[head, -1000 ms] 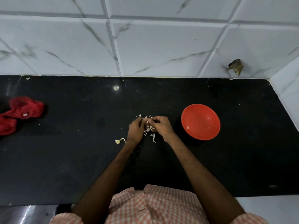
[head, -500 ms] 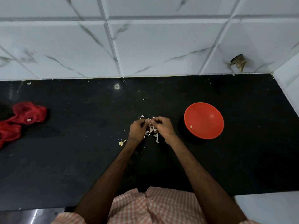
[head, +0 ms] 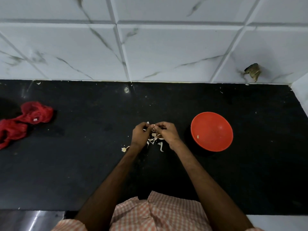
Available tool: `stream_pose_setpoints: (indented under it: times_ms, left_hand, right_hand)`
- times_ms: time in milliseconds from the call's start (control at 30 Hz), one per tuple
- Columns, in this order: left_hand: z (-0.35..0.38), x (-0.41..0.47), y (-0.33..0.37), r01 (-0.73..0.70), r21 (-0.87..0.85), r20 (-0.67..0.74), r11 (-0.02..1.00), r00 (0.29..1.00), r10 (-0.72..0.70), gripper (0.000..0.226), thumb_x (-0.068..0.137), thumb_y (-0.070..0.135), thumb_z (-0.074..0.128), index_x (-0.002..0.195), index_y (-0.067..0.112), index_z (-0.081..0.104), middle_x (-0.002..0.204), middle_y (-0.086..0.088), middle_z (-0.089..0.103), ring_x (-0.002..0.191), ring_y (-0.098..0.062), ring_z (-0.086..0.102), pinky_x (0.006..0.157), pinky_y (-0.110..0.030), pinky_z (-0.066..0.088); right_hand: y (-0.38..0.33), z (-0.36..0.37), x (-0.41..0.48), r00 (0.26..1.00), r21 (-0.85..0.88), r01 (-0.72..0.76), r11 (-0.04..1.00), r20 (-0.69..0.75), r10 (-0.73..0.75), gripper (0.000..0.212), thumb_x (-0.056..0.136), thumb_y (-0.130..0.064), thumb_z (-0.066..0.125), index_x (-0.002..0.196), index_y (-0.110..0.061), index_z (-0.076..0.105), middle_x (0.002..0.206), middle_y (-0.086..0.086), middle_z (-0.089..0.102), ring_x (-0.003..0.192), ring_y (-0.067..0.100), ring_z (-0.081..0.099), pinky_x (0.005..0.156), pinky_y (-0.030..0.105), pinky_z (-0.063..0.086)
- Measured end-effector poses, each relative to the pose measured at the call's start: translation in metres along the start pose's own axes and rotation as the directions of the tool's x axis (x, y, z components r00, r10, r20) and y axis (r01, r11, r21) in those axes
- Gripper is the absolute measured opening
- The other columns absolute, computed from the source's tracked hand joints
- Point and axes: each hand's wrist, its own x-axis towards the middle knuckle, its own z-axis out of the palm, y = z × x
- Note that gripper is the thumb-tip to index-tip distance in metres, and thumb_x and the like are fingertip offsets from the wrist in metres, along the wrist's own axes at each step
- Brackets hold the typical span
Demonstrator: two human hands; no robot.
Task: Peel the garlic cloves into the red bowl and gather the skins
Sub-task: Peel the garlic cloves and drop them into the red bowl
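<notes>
My left hand (head: 140, 134) and my right hand (head: 166, 132) meet over the black counter, fingertips pinching a small garlic clove (head: 153, 126) between them; the clove is mostly hidden by my fingers. Under and just behind my hands lies a loose heap of pale garlic skins (head: 155, 140). A garlic stem piece (head: 124, 148) rests left of my left wrist. The red bowl (head: 211, 130) stands to the right of my right hand, with one small peeled clove (head: 198, 136) inside it.
A crumpled red mesh bag (head: 25, 119) lies at the far left of the black counter (head: 83, 155). A white marbled tile wall (head: 150, 47) rises behind, with a side wall at the right. A steel surface (head: 30, 220) shows at the bottom left.
Both hands stay together on the clove, with only small finger movements. The view has shifted slightly, so the bowl and hands sit a little further right.
</notes>
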Motion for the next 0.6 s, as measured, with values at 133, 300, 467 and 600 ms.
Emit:
stream_pose_setpoints:
  times_ms: [133, 300, 467, 600]
  left_hand:
    - [0.01, -0.004, 0.002, -0.007, -0.048, -0.008, 0.999, 1.0, 0.007, 0.016, 0.094, 0.024, 0.068, 0.082, 0.014, 0.068, 0.075, 0.008, 0.068, 0.071, -0.007, 0.062, 0.068, -0.024, 0.05]
    - [0.016, -0.004, -0.002, 0.069, -0.218, -0.009, 0.973, 0.997, -0.073, 0.016, 0.093, 0.026, 0.069, 0.085, 0.012, 0.07, 0.081, -0.004, 0.072, 0.074, -0.014, 0.066, 0.064, -0.031, 0.053]
    - [0.015, -0.005, -0.001, 0.111, -0.312, 0.018, 0.944, 0.994, -0.111, 0.008, 0.092, 0.018, 0.07, 0.092, 0.01, 0.072, 0.088, -0.012, 0.072, 0.075, -0.016, 0.066, 0.062, -0.027, 0.053]
    - [0.005, -0.001, -0.001, 0.095, -0.303, 0.008, 0.948, 0.995, -0.097, 0.014, 0.093, 0.017, 0.069, 0.094, 0.004, 0.072, 0.087, -0.011, 0.072, 0.076, -0.014, 0.066, 0.067, -0.028, 0.053]
  right_hand:
    - [-0.002, -0.008, 0.0, 1.0, -0.02, 0.023, 1.0, -0.013, -0.023, 0.005, 0.094, -0.007, 0.067, 0.096, -0.011, 0.07, 0.092, 0.005, 0.072, 0.076, 0.01, 0.068, 0.065, 0.023, 0.055]
    - [-0.006, -0.01, -0.001, 0.999, -0.025, 0.041, 0.999, -0.019, -0.042, 0.006, 0.094, -0.006, 0.067, 0.094, -0.011, 0.07, 0.095, 0.006, 0.071, 0.078, 0.011, 0.069, 0.063, 0.023, 0.055]
    - [-0.004, -0.01, -0.004, 0.999, -0.013, 0.042, 0.999, -0.029, -0.043, 0.006, 0.094, -0.006, 0.066, 0.098, -0.009, 0.069, 0.099, 0.007, 0.071, 0.084, 0.013, 0.071, 0.065, 0.021, 0.056]
    - [-0.006, -0.003, -0.003, 0.999, -0.018, 0.039, 0.999, -0.023, -0.039, 0.01, 0.096, -0.008, 0.064, 0.103, -0.003, 0.07, 0.098, 0.012, 0.072, 0.079, 0.015, 0.071, 0.067, 0.026, 0.059]
